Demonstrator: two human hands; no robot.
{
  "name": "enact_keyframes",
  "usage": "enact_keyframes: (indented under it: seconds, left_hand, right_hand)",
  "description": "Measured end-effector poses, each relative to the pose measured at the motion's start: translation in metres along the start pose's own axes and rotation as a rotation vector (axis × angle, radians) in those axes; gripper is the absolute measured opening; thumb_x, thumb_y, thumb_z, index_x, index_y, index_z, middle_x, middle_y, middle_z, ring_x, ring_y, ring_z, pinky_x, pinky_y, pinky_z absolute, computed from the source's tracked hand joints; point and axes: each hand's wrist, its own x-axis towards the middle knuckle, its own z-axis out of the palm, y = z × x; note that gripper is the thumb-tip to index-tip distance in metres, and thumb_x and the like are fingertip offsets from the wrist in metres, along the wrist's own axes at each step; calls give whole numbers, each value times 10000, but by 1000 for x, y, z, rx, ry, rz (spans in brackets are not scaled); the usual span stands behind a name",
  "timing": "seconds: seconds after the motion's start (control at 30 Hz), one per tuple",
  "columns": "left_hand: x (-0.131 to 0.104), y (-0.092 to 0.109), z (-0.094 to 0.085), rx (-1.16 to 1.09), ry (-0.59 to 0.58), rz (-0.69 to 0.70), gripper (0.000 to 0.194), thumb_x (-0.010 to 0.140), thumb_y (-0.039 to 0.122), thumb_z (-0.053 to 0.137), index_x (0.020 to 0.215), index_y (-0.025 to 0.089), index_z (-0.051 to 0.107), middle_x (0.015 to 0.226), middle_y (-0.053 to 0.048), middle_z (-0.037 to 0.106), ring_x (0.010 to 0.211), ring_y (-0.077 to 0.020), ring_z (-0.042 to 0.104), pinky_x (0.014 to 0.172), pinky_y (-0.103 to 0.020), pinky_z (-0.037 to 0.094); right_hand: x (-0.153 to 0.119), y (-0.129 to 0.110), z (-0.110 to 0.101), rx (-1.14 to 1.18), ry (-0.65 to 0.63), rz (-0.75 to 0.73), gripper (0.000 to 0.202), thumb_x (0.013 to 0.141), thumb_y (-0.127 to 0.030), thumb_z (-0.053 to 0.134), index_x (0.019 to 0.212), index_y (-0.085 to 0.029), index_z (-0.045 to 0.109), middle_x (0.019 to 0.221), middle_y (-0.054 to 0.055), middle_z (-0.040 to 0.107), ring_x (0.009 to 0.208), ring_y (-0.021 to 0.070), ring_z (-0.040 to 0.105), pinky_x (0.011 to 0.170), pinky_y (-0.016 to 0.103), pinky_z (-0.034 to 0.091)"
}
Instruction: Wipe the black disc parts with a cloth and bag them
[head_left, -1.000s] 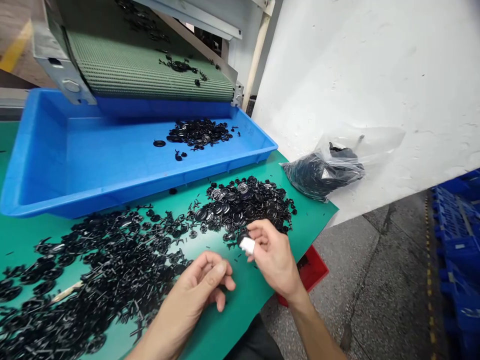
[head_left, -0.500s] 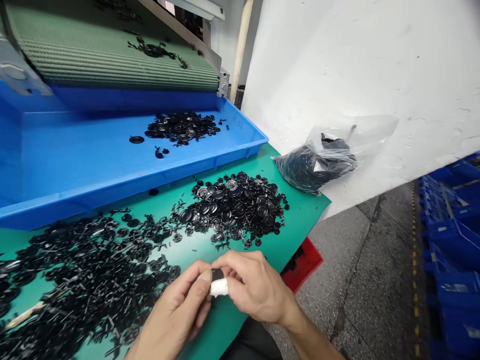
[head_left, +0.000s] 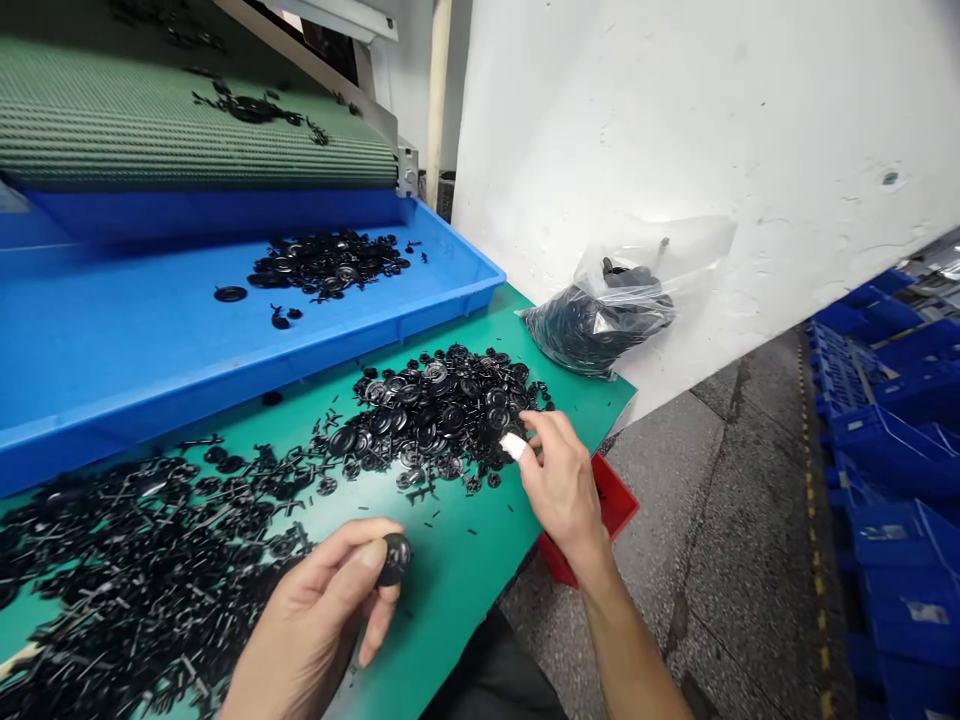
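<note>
A black round plastic disc [head_left: 395,560] is pinched between the thumb and fingers of my left hand [head_left: 322,610], over the green table surface. My right hand [head_left: 559,475], its thumb wrapped in white tape [head_left: 513,446], reaches to the right edge of a pile of black discs [head_left: 427,410]. Its thumb and index finger are apart, and I see nothing held between them. To the left of my left hand spreads a larger heap of thin black plastic bits and discs [head_left: 150,560]. Several tiny black slivers lie between my hands.
Behind the piles stands a blue tray [head_left: 135,350] with more black parts, below a green ribbed conveyor belt [head_left: 150,110]. A clear bag of black parts [head_left: 600,315] rests at the right by a white panel [head_left: 637,130]. A red bin [head_left: 615,500] sits below the table edge.
My hands were together at a black part; they have separated. The right hand has moved right and away from me to the disc pile, while the left still holds a disc.
</note>
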Motion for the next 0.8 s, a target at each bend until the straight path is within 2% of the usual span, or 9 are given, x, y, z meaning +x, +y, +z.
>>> enact_keyframes:
  seconds: [0.07,0.17,0.3,0.4,0.53,0.67,0.8]
  left_hand:
    - [2,1,-3,-86,-10,-46,310,758,465,722,903,201,652,443,57,529,376,-72,384,439,-184,338]
    - [4,4,-6,-179,-37,-57,277,734,428,753,845,194,657,500,45,538,374,-67,390,389,-178,330]
    - [3,9,-6,-252,-67,-34,258,708,402,786,770,179,671,600,20,579,418,-82,476,375,-182,392]
    - [0,12,-9,-276,-62,-40,243,708,377,798,749,173,672,708,-6,624,506,-110,558,399,-188,455]
    - [-3,17,-21,-306,0,11,230,726,363,792,756,178,660,775,-10,641,554,-107,571,421,-173,484]
    - [-6,20,-31,-359,51,62,237,719,358,800,756,186,641,770,-4,632,589,-118,580,415,-164,484]
    - [-6,20,-31,-385,7,29,240,778,364,748,719,180,605,711,10,587,515,-77,488,377,-134,416]
  right_hand:
    - [0,12,1,-91,-52,11,362,856,-118,496,1206,-147,581,1083,123,597,937,252,603,808,395,520]
    - [-7,11,14,-84,-50,-23,381,870,-86,436,1218,-146,579,1079,125,585,975,249,595,851,390,514]
    - [-11,-12,34,-30,-38,-101,416,871,-51,381,1230,-114,582,1076,138,605,954,239,602,825,357,524]
    - [-5,-29,47,-36,-113,-168,445,849,-40,401,1254,-99,575,1045,134,643,945,261,597,817,386,525]
    - [3,-44,59,33,-206,-252,448,851,-40,431,1258,-138,589,1064,101,674,946,246,614,835,372,520]
    - [4,-47,61,191,-214,-252,385,862,-32,437,1121,-197,670,1059,49,683,919,187,642,827,300,516]
    - [3,-46,53,258,-201,-311,365,872,-22,425,1092,-177,671,1015,57,680,892,172,640,778,284,512]
